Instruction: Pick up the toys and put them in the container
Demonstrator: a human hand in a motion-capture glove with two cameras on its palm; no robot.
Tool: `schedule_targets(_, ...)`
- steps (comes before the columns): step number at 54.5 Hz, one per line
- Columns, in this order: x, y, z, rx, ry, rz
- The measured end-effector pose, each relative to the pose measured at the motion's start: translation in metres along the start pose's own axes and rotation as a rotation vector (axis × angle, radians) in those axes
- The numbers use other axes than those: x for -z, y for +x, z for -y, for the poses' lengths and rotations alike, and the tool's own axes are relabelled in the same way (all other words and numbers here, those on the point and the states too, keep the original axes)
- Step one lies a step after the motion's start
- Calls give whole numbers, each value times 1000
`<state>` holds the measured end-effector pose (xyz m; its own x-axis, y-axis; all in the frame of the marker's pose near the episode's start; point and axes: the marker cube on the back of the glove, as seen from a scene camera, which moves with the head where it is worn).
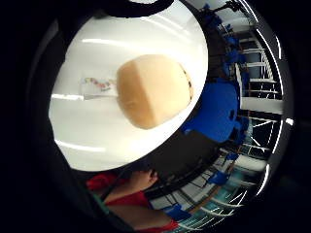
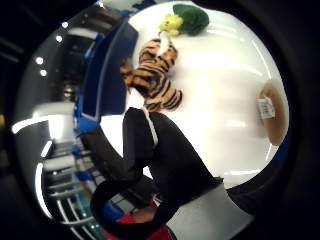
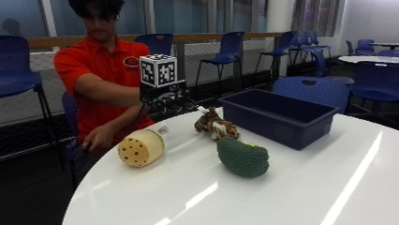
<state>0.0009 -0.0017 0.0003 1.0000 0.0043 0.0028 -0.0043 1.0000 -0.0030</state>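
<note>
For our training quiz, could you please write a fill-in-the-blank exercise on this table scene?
1. The striped tiger toy lies beside the dark ____ container.
2. The container holds ____ toys.
3. The gloved right hand hovers over the ____ toy.
4. The green toy lies on the ____ table.

Missing words: blue; no; tiger; white

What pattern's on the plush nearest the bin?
Orange with black stripes: a tiger toy. Clearest in the thumb side palm view.
</note>
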Motion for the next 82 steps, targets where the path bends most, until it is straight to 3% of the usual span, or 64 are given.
schedule_targets(28,-6,14,2,-7,2,27)
schedule_targets(61,-37,100,18,-183,-36,-33)
schedule_targets(82,-79,138,25,-242,-99,49)
